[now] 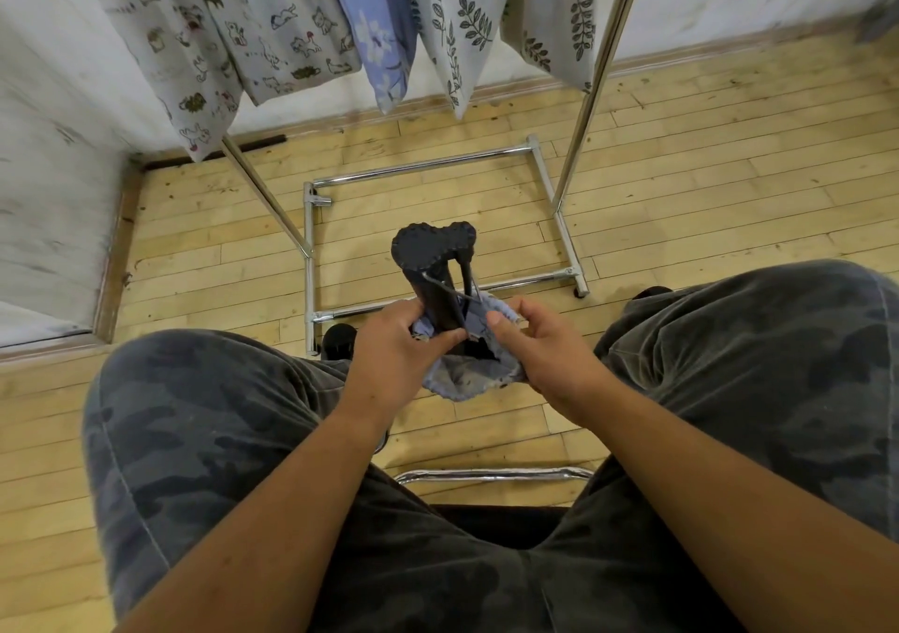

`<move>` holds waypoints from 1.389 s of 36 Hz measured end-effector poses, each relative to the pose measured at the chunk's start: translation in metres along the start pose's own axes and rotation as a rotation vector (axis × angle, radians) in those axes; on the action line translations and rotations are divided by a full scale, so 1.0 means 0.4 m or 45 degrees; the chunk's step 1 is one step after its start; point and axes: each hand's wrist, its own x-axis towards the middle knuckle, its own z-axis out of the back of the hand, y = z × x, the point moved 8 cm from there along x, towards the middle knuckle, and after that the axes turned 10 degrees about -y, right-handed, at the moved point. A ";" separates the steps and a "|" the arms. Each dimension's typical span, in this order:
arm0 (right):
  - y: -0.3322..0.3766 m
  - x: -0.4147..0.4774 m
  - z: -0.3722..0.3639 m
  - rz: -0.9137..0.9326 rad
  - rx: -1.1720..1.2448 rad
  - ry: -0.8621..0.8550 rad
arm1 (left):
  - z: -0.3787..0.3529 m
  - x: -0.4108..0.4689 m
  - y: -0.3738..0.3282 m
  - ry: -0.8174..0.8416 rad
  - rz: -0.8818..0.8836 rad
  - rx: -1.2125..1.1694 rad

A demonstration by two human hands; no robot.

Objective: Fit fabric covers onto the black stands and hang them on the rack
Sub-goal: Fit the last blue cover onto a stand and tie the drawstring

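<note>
Left hand [396, 340], right hand [535, 348]: both pinching blue cover [467, 375], bunched round lower end of black stand [435, 262], between knees. Rack [423, 168] just ahead; plank floor [438, 204] shows inside its base frame. White wall [48, 146] at left.

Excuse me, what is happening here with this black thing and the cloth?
A seated person is fitting a blue fabric cover onto a black stand, held over the floor between the knees. The left hand and the right hand each pinch the cover's edge near the stand's lower part. The upper part of the stand is bare. On the rack ahead, several printed covers hang.
</note>
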 end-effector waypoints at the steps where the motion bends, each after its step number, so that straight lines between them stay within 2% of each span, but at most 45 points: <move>1: 0.007 0.000 -0.001 0.036 -0.061 0.007 | 0.000 0.001 0.002 -0.002 0.006 0.013; 5: 0.038 -0.013 -0.014 0.230 -0.268 0.086 | -0.010 0.002 -0.004 0.077 0.010 0.019; 8: 0.046 -0.023 -0.027 0.329 -0.328 0.108 | -0.037 -0.008 -0.035 0.200 -0.123 0.081; 11: 0.030 -0.010 -0.010 0.281 -0.316 -0.040 | -0.073 -0.023 -0.038 0.360 -0.169 0.117; 14: 0.024 -0.003 0.004 0.224 -0.295 -0.089 | -0.080 -0.026 -0.017 0.417 -0.114 0.080; 20: 0.031 0.001 0.033 0.199 -0.251 -0.141 | -0.051 -0.010 0.101 0.329 0.249 0.217; 28: 0.030 -0.002 0.025 0.183 -0.226 -0.122 | -0.042 -0.014 0.151 0.249 0.400 0.222; 32: 0.034 -0.004 0.024 0.168 -0.239 -0.119 | -0.032 -0.004 0.162 0.204 0.407 0.314; 37: 0.039 -0.001 0.030 0.171 -0.210 -0.144 | -0.038 -0.001 0.177 0.283 0.399 0.517; 42: 0.023 0.009 0.034 0.144 -0.251 -0.158 | -0.053 -0.006 0.184 0.322 0.480 0.488; 45: 0.024 0.008 0.029 0.144 -0.206 -0.102 | -0.072 -0.012 0.179 0.380 0.487 0.372; 48: 0.038 -0.003 0.021 0.160 -0.157 -0.043 | -0.065 -0.004 0.170 0.304 0.408 0.265; 50: 0.045 -0.009 0.017 0.174 -0.150 -0.015 | -0.051 0.005 0.170 0.277 0.343 0.375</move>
